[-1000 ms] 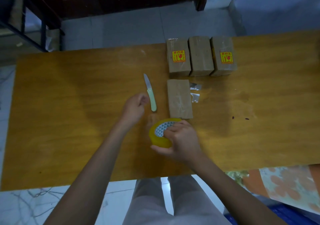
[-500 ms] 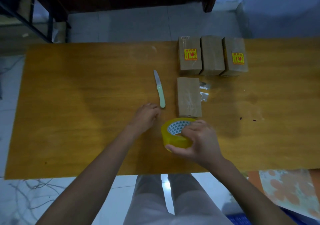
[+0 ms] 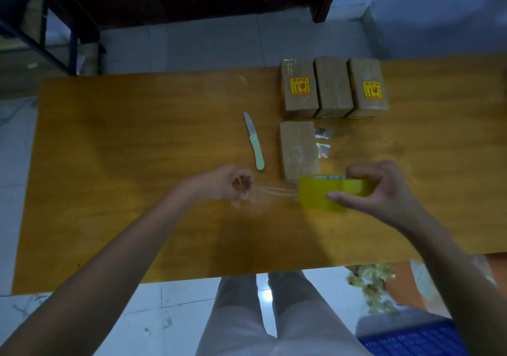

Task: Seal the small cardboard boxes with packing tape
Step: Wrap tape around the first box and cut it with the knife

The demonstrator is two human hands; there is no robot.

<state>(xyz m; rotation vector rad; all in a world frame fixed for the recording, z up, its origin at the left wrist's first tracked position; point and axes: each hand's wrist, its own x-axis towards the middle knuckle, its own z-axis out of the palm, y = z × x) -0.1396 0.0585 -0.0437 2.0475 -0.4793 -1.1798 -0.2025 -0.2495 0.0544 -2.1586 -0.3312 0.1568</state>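
On the table [image 3: 137,163], the tape strip [image 3: 274,191] runs left-right between both hands.

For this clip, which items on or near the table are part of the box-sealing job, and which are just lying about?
Part of the job:
tape roll, held by the right hand
tape strip, pinched by the left hand
near box
three boxes in a row
knife

Lying about:
tape scraps
blue crate
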